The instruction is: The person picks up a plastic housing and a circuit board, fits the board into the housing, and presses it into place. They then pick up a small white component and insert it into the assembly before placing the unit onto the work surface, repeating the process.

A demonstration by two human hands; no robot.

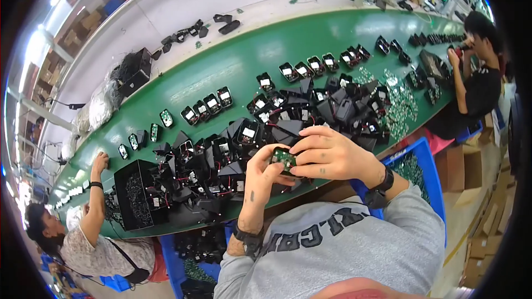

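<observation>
Close to my chest, over the bench's near edge, I hold a small black housing with a green circuit board point(284, 160) in it. My left hand point(258, 175) grips its left side, thumb on the board's edge. From the other side, my right hand point(330, 155) closes round it, fingertips at the board's upper and right edges. Just beyond my hands lies a heap of black plastic housings point(242, 132), several with red wires and white parts inside. More dark housings point(344, 112) are piled to the right of my hands.
A green bench point(191, 83) carries rows of open housings point(315, 65) and loose green boards point(400, 99). A black box point(119, 180) of small dark parts stands left. Blue bins point(438, 194) flank me. Co-workers sit at left point(108, 243) and right point(481, 91).
</observation>
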